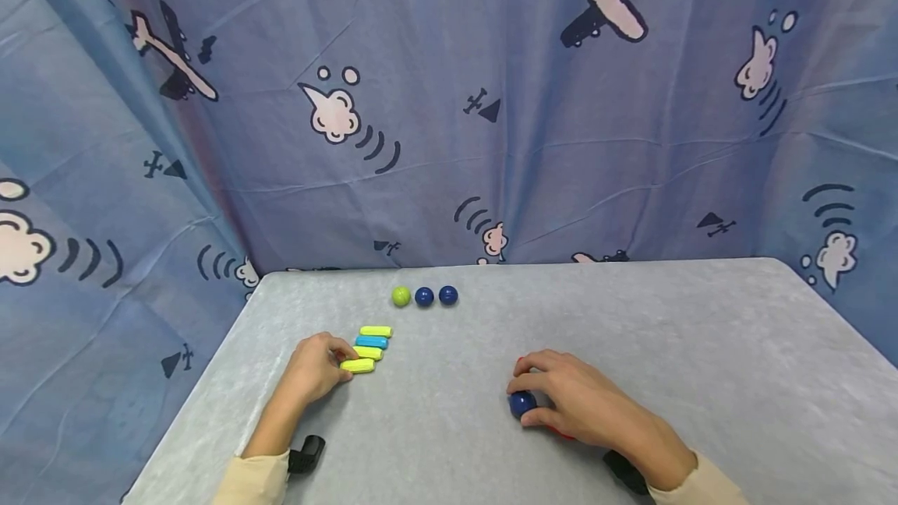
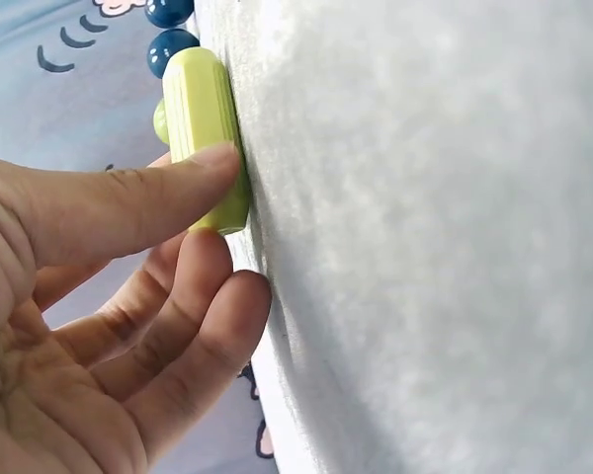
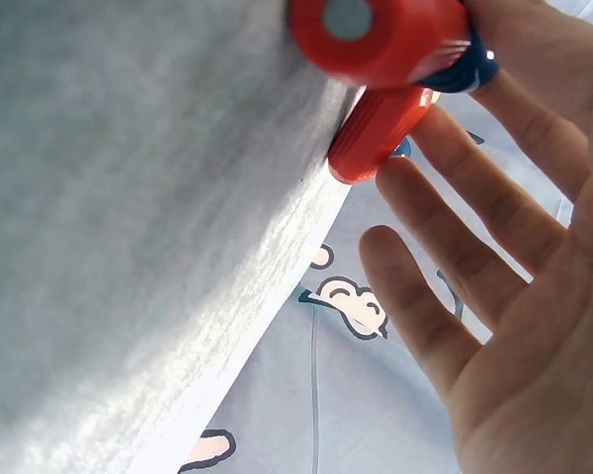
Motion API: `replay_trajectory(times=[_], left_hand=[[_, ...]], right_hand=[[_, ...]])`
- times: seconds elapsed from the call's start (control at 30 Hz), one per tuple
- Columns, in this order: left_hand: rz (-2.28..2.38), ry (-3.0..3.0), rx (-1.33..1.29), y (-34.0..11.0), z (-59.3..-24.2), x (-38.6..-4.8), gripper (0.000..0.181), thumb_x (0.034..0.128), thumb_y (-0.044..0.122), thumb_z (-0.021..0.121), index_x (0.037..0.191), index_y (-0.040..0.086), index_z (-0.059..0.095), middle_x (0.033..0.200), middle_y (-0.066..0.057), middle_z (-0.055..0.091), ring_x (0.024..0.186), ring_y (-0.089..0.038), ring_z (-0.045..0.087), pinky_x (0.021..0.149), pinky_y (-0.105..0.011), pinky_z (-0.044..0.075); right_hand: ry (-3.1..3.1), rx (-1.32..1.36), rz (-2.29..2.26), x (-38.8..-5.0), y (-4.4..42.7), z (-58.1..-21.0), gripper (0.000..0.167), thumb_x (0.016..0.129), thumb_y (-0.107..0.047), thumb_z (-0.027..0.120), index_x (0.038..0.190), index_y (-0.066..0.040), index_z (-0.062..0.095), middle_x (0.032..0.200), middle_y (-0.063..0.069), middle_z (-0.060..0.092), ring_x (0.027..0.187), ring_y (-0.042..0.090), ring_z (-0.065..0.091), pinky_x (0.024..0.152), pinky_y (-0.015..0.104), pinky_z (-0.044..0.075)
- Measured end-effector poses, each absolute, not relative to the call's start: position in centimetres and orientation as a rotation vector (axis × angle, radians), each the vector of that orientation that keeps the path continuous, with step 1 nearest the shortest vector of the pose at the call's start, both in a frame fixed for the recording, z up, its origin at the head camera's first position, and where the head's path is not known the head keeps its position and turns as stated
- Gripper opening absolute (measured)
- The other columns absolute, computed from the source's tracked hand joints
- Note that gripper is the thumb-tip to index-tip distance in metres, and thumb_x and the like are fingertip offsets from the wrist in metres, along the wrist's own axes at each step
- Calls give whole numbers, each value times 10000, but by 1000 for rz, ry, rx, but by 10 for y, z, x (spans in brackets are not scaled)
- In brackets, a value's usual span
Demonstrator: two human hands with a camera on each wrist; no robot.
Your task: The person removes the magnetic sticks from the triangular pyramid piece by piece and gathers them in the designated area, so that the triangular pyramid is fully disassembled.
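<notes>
Blue ball: is being held over the table between thumb and fingers of the right hand; probably smooth, hard, apt to roll, best gripped across its middle.
Yellow cylinder: is being pinched by the left hand on the table's left; likely light, stiff, its ridges helping grip.
Red cylinders: two are being shown by the right wrist view, mere red edges by the head view.
</notes>
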State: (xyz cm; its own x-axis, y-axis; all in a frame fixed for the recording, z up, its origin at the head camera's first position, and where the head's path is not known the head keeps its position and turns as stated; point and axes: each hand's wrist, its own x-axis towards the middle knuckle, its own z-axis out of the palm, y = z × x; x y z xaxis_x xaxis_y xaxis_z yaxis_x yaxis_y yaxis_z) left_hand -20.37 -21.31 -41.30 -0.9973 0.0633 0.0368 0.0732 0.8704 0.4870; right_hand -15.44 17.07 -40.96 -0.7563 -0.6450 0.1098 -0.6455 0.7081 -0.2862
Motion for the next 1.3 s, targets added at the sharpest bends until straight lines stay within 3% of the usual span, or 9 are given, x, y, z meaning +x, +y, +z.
replay_trajectory(times=[0.7, 1.17, 1.3], left_hand=[[-834, -2946, -103, -213, -419, -201, 212, 678, -40, 844, 811, 103, 763, 787, -10, 631, 692, -99, 588, 634, -264, 478], [-851, -2952, -73, -215, -413, -201, 202, 695, -18, 849, 838, 87, 754, 789, -20, 662, 698, -106, 597, 638, -266, 477], [-830, -2963, -68, -216, -409, -202, 176, 721, 23, 852, 849, 93, 754, 785, -21, 672, 704, -115, 602, 641, -288, 479]], right_hand=[[-2846, 1158, 504, -152, 171, -410, 298, 814, -356, 794, 1095, -277, 732, 1170, -112, 623, 1113, 129, 602, 948, 388, 504], [-2792, 1308, 575, -154, 176, -405, 436, 806, -54, 792, 1165, -292, 727, 1195, -134, 648, 1099, 100, 624, 923, 377, 529], [-2819, 1277, 604, -155, 178, -403, 440, 800, -184, 826, 1208, -287, 698, 1212, -140, 641, 1106, 93, 619, 919, 387, 526]])
